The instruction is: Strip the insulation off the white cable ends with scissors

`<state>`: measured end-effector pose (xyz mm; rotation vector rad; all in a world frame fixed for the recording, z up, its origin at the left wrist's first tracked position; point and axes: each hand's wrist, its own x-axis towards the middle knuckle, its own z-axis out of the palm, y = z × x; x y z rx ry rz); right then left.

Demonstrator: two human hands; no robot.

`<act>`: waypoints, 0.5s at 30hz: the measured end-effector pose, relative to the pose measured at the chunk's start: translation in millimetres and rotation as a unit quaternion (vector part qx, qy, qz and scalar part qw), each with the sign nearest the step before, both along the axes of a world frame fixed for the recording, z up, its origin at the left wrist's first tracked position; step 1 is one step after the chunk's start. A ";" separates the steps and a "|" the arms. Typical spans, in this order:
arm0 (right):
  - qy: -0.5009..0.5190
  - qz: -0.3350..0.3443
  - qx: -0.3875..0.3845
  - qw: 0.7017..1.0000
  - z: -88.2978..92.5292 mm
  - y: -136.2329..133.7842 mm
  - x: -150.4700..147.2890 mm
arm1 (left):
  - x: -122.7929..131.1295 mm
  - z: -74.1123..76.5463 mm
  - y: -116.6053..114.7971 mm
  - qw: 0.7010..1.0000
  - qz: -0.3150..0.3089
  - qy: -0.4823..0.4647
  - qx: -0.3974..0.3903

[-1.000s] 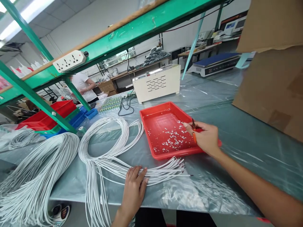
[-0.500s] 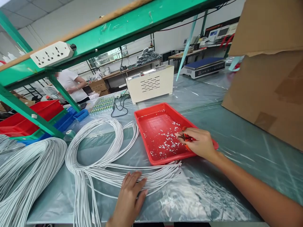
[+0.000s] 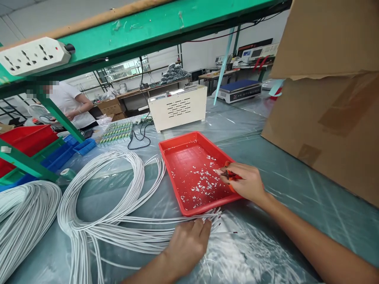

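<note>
My right hand (image 3: 247,181) is closed round a pair of small cutters (image 3: 231,176) with orange-red handles, their dark jaws pointing left over the red tray (image 3: 174,185). Small white and silvery scraps (image 3: 204,183) are scattered on the tray's floor. My left hand (image 3: 189,242) is closed, its fingers curled down on the ends of the white cables (image 3: 142,234) in front of the tray. How many cables lie between its fingers is hidden. The cables run left into a big loose coil (image 3: 72,193), and several of their tips show dark ends.
Another cable bundle (image 3: 26,213) lies at far left, near stacked bins (image 3: 29,142). Behind the tray stand a cream metal box (image 3: 180,108) and a scale (image 3: 239,90). A large carton (image 3: 322,118) borders the right. A green beam (image 3: 142,27) crosses overhead. A person (image 3: 66,102) works beyond.
My left hand has moved right along the cables towards their tips, and its spread fingers have closed. My right hand stays over the tray with the cutters. The view has shifted to the right.
</note>
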<state>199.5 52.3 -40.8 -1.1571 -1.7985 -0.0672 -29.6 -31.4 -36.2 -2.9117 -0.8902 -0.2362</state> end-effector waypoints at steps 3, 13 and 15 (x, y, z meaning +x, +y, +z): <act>-0.011 0.006 0.004 1.000 0.0 0.1 -0.1 | 15.2 -7.1 6.0 0.999 -0.004 0.006 0.049; -0.031 0.018 0.013 0.999 -2.7 -2.0 1.6 | 47.4 -22.5 11.6 0.991 -0.047 -0.056 0.111; -0.028 0.020 0.020 0.999 -5.3 -1.9 2.1 | 51.2 -28.2 10.4 0.988 -0.054 -0.069 0.125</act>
